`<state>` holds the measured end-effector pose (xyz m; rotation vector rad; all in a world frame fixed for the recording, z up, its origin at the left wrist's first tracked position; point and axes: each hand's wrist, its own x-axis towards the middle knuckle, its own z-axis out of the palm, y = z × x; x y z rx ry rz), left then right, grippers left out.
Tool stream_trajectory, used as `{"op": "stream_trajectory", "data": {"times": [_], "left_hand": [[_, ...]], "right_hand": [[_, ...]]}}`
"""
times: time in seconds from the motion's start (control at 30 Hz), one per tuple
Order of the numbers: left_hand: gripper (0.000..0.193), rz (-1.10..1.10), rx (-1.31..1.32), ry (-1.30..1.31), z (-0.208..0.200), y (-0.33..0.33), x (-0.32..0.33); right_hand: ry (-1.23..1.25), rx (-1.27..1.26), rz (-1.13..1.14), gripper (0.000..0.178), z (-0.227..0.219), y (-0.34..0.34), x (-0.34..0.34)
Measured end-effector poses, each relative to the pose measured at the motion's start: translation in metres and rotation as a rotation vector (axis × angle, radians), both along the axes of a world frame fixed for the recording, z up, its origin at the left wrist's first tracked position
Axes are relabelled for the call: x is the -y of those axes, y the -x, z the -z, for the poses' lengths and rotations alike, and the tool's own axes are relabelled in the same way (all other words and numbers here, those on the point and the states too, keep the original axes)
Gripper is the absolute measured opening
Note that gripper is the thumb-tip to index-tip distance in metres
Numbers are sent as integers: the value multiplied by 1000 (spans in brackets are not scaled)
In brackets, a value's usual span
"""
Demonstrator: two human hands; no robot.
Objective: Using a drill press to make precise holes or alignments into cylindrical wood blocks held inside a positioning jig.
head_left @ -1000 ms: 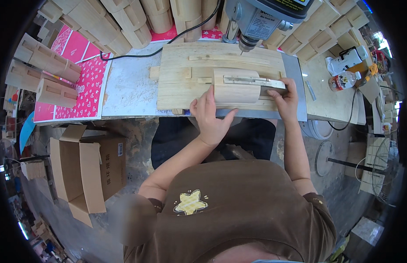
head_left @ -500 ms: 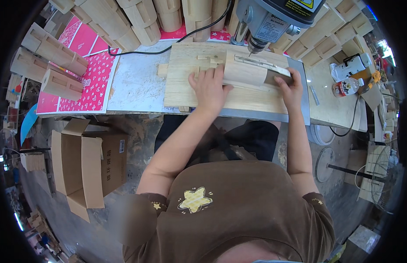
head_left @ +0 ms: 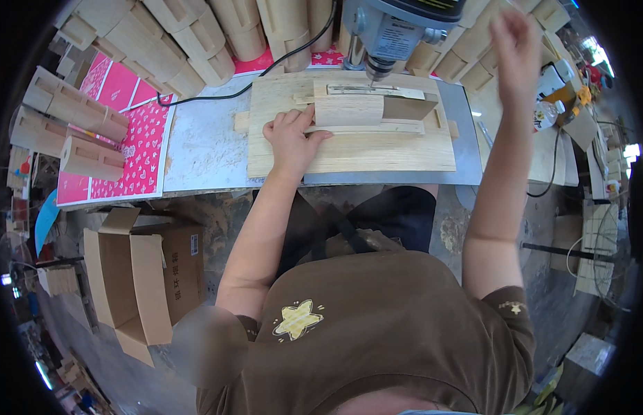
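- On the wooden board [head_left: 363, 155], toward its far side and about midway along it, lies a pale wooden block [head_left: 349, 111] with a curved outer face.
- At the board's left half, the left hand [head_left: 290, 142] rests against the block's left end; its thumb and fingers stand apart, and I cannot tell whether they pinch the wood.
- Beyond the board's far right corner, the right hand [head_left: 518, 55] is up high and blurred; I cannot tell whether its fingers are together or clamped on something.
- Over the board's far edge hangs a grey-blue drill head [head_left: 397, 34], its thin bit [head_left: 371, 82] pointing down at the far side of the block.
- Toward the board's right end, a flat grey-brown piece [head_left: 410, 108] juts from the block.
- Past the board's far edge stand many pale wooden cylinders [head_left: 242, 31], and a black cord [head_left: 300, 50] bends in front of some of them.
- Well left of the board, a pink patterned sheet [head_left: 143, 131] covers part of the table.
- Well right of the board stands a clear bottle [head_left: 547, 116].
- Lower than the board, on its left, an open cardboard box [head_left: 186, 266] sits on the floor.
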<state>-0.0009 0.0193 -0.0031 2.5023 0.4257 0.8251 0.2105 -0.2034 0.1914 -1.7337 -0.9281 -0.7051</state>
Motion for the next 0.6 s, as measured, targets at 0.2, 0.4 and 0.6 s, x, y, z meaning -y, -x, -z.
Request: {"op": "stream_trajectory", "data": {"times": [0.2,0.4,0.6], "left_hand": [[51,-6,3,-51,3,1,-2],[51,-32,-23,-73,3,7,-4],[50,3,-37,-76,-1,3,-2]], "right_hand": [[395,-17,153,31,-61,-7,-66],[486,152,355,20,-12,91,-17],[163,102,216,8,68,107,-17]]}}
